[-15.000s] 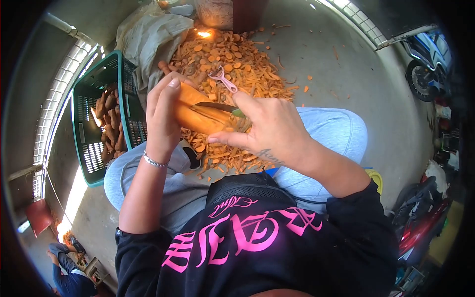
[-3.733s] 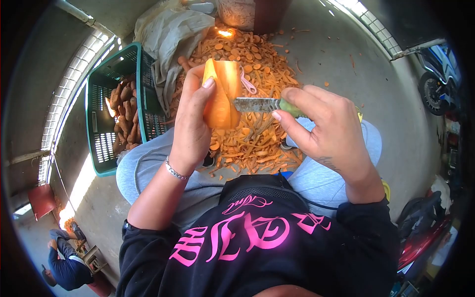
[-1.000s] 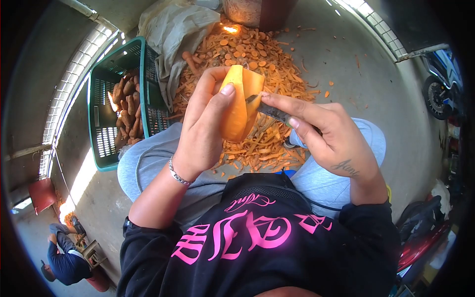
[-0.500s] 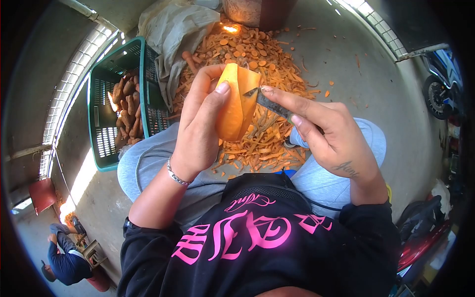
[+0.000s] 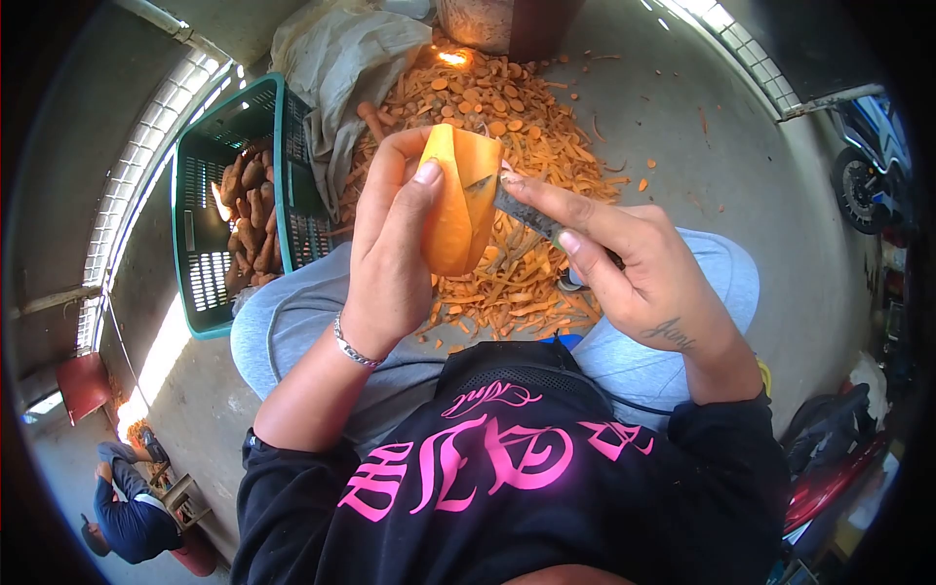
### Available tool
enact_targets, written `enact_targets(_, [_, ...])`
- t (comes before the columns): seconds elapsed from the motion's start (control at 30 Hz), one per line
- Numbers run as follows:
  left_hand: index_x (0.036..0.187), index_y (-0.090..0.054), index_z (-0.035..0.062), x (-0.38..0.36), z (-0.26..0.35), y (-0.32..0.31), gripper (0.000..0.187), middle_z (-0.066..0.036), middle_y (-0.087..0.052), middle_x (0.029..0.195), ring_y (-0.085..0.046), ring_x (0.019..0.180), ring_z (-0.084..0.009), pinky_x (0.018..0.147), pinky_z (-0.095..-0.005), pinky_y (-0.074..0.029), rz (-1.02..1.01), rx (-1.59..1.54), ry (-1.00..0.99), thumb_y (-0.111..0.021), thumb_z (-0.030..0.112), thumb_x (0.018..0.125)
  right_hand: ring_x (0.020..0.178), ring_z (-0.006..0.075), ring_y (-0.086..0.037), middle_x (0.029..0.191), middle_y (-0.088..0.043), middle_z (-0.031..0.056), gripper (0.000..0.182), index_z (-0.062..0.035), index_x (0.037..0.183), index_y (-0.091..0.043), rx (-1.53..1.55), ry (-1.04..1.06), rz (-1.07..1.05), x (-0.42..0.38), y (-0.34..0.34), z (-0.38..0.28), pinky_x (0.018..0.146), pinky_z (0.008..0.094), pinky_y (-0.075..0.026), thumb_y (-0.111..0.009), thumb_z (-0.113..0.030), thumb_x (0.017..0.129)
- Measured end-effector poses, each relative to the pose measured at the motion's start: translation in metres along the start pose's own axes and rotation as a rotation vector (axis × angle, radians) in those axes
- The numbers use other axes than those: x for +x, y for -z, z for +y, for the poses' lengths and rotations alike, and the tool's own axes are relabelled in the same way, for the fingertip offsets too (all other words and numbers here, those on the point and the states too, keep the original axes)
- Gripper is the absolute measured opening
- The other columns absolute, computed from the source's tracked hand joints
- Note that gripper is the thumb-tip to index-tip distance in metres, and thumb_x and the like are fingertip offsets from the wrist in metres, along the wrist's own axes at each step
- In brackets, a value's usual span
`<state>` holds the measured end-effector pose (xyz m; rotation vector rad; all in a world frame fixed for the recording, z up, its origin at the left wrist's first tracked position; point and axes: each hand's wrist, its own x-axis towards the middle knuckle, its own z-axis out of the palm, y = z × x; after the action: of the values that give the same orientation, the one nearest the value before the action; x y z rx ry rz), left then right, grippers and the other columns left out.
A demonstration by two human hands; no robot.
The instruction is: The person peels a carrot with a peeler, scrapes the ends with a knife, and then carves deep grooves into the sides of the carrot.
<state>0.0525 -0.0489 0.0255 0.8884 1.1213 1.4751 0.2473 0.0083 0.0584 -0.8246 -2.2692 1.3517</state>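
My left hand (image 5: 392,239) is wrapped round a peeled orange sweet potato (image 5: 453,219), thumb on its near face and fingers behind it. The sweet potato stands nearly upright, with flat cut facets and a dark spot near its upper right side. In my right hand (image 5: 639,258) is a small dark-bladed knife (image 5: 527,213), gripped between thumb and fingers with the index finger stretched along the blade. The blade's tip is at the right side of the sweet potato, by the dark spot. Most of the handle is hidden in my palm.
Orange peelings and round slices (image 5: 531,292) are heaped on the floor between my legs. A green crate (image 5: 280,146) with several unpeeled roots (image 5: 252,210) stands at left, beside a pale sack (image 5: 341,58). Another person (image 5: 136,517) sits lower left; a motorcycle (image 5: 863,175) is at right.
Both hands, with the sweet potato and knife, have shifted slightly left. The sweet potato has turned a little, and the knife has moved slightly left and down.
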Motion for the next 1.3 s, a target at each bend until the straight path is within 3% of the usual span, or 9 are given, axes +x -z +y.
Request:
enact_targets(0.07, [0.125,-0.043,-0.0015,-0.001,-0.003,0.0,0.037,-0.012,-0.058,0.113,-0.058,0.097,-0.0151,0.084,-0.0272,-0.048,0.026,0.023,-0.037,-0.039,0.025,0.1,0.055,0.0182,-0.056,0.117,-0.066,0.0133,0.051,-0.006,0.133,-0.054,-0.031,-0.052,-0.046,0.0,0.001,-0.003,0.059,0.0285,-0.048,-0.045,0.005,0.085])
enact_targets(0.3, [0.128,-0.04,-0.0007,-0.001,-0.019,0.0,0.038,-0.011,-0.053,0.118,-0.05,0.107,-0.0145,0.096,-0.0281,-0.038,0.165,-0.046,-0.194,-0.035,0.026,0.101,0.054,0.0138,-0.053,0.119,-0.065,0.0136,0.049,-0.0075,0.139,-0.047,-0.004,0.206,0.189,0.002,-0.041,0.013,0.058,0.0261,-0.048,-0.042,0.005,0.092])
enact_targets(0.4, [0.129,-0.039,-0.0007,-0.001,-0.02,-0.002,0.039,-0.01,-0.05,0.118,-0.048,0.107,-0.0144,0.096,-0.0283,-0.038,0.208,-0.066,-0.253,-0.035,0.026,0.102,0.054,0.0081,-0.049,0.099,-0.066,0.0098,0.046,-0.0092,0.143,-0.042,0.197,0.058,0.137,-0.002,-0.048,0.007,0.054,0.0221,-0.045,-0.039,-0.002,0.098])
enact_targets(0.47, [0.13,-0.039,-0.0009,0.0,-0.022,-0.001,0.04,-0.011,-0.05,0.119,-0.049,0.11,-0.0154,0.097,-0.0291,-0.038,0.23,-0.008,-0.293,-0.035,0.028,0.102,0.054,0.0047,-0.045,0.082,-0.061,0.0045,0.046,-0.0105,0.146,-0.039,0.384,-0.108,0.049,-0.003,-0.047,-0.001,0.052,0.0189,-0.042,-0.038,-0.006,0.1])
enact_targets(0.57, [0.131,-0.038,-0.0012,0.002,-0.028,0.0,0.042,-0.013,-0.051,0.122,-0.05,0.116,-0.0177,0.099,-0.0302,-0.038,0.238,0.117,-0.337,-0.033,0.03,0.103,0.053,0.0027,-0.039,0.071,-0.045,-0.002,0.046,-0.0125,0.148,-0.035,0.488,-0.133,0.084,-0.002,-0.057,0.006,0.05,0.0165,-0.038,-0.037,-0.011,0.102])
enact_targets(0.67, [0.13,-0.038,-0.0012,0.001,-0.03,-0.001,0.041,-0.013,-0.05,0.124,-0.049,0.116,-0.0176,0.1,-0.0301,-0.038,0.233,0.128,-0.347,-0.035,0.029,0.103,0.055,0.0073,-0.044,0.068,-0.053,0.0045,0.047,-0.0094,0.144,-0.041,0.53,-0.153,0.125,0.0,-0.057,0.003,0.054,0.0241,-0.043,-0.042,-0.003,0.098])
enact_targets(0.83, [0.129,-0.037,0.0,0.004,-0.035,0.0,0.039,-0.01,-0.048,0.117,-0.047,0.105,-0.0134,0.093,-0.0281,-0.039,0.237,0.055,-0.355,-0.037,0.03,0.104,0.058,0.0044,-0.04,0.071,-0.047,-0.0005,0.046,-0.0138,0.148,-0.035,0.747,-0.219,0.041,-0.001,-0.058,0.006,0.049,0.0181,-0.039,-0.038,-0.011,0.102])
enact_targets(0.93, [0.131,-0.038,-0.0016,0.006,-0.037,0.003,0.042,-0.013,-0.049,0.123,-0.048,0.116,-0.017,0.102,-0.031,-0.036,0.204,0.066,-0.368,-0.038,0.03,0.102,0.061,0.0042,-0.04,0.073,-0.045,-0.0011,0.046,-0.0152,0.149,-0.033,0.894,-0.275,-0.031,-0.001,-0.05,0.005,0.047,0.0162,-0.038,-0.037,-0.013,0.103])
enact_targets(1.3, [0.135,-0.032,-0.0034,0.015,-0.044,0.021,0.05,-0.016,-0.047,0.126,-0.048,0.119,-0.0207,0.103,-0.0325,-0.036,0.143,0.495,-0.551,-0.042,0.032,0.101,0.048,0.004,-0.039,0.069,-0.047,0.0004,0.045,-0.0207,0.148,-0.034,1.053,-0.39,-0.084,-0.001,-0.041,0.014,0.045,0.0175,-0.039,-0.036,-0.015,0.103])
